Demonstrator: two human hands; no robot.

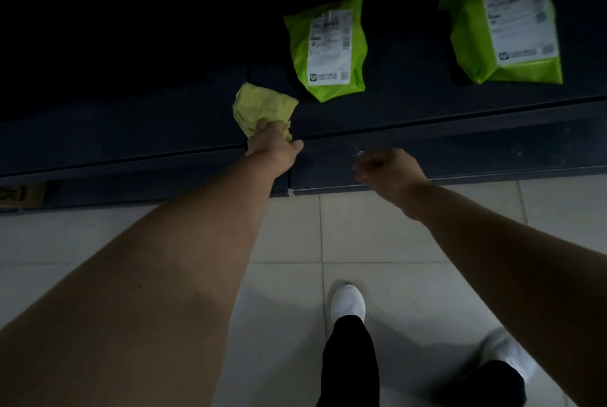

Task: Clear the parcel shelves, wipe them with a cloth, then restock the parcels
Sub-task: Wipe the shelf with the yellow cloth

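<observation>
Left hand, fingers grasping a crumpled yellow cloth pressed on the dark shelf near its front edge. Right hand, fingers clenched and empty, before the shelf edge. Two green parcels lie farther back, apart.

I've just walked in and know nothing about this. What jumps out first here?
Two bright green parcels with white labels glow against the dark shelf, middle and far right. Just below them, the left hand presses a crumpled yellow cloth onto the shelf, while the right hand hangs in a loose fist.
</observation>
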